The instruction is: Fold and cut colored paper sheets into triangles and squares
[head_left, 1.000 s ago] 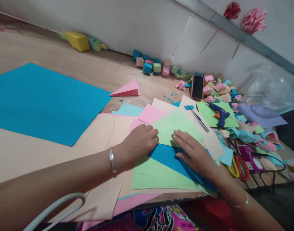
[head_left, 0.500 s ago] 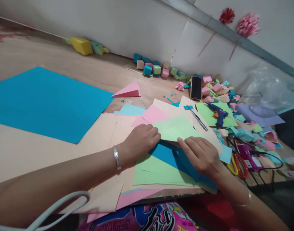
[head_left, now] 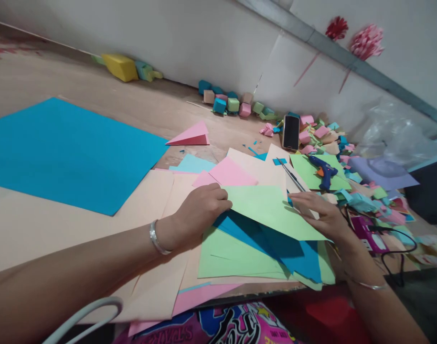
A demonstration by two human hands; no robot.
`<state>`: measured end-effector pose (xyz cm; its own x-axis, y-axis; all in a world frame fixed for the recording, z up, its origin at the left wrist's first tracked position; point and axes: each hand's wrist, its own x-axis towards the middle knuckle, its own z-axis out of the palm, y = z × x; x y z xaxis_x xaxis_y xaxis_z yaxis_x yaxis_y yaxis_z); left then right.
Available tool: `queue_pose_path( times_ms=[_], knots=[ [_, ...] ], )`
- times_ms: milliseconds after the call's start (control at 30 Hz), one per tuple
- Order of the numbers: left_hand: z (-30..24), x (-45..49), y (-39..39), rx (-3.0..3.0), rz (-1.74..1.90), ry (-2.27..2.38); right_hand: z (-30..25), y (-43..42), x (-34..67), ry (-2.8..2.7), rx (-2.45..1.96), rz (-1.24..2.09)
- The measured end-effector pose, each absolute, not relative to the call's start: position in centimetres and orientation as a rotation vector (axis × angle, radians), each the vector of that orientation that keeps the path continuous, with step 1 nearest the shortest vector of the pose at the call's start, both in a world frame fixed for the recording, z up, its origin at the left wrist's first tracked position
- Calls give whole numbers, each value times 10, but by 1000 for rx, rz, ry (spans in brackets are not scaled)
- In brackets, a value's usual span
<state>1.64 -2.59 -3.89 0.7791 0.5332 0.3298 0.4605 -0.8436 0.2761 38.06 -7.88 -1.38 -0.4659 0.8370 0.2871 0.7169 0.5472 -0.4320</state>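
Note:
A light green sheet of paper (head_left: pixel 261 205) lies slantwise over blue paper (head_left: pixel 243 229) and another green sheet (head_left: pixel 236 260). My left hand (head_left: pixel 206 208) is closed on the upper sheet's left end, the fingers curled over its edge. At the sheet's right side is my right hand (head_left: pixel 320 215), fingers stretched out and thumb beneath them, apparently touching the paper. A pink sheet (head_left: pixel 236 171) is just beyond the green one. Metal tweezers (head_left: pixel 292 176) rest close to my right fingertips. The underside of my left fingers is hidden.
A large blue sheet (head_left: pixel 71 157) covers the left of the table. Behind the papers are a phone (head_left: pixel 291 131), a blue glue gun (head_left: pixel 324 172) and several small paper boxes (head_left: pixel 232 104). A purple power strip (head_left: pixel 368 234) with cables stands at right.
My right hand has moved right along the green sheet and its fingers have straightened. The sheet now lies flatter, its right end reaching nearer to me. My left hand has shifted slightly left.

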Motion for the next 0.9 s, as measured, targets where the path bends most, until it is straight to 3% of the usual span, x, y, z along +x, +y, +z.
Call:
queue_pose_path(
  times_ms=[167,333,567,900],
  knots=[
    [-43,14,-25,2683,673,842,-21,-55,374,-2472,-1071,569],
    [-43,17,-22,2524,597,1001,-27,-56,358,-2089,-1510,729],
    [-33,18,-21,2460,447,1105,-33,-57,346,-1815,-1838,725],
    [-31,22,-17,2467,425,1309,-40,-57,346,-1811,-1878,668]
  ],
)
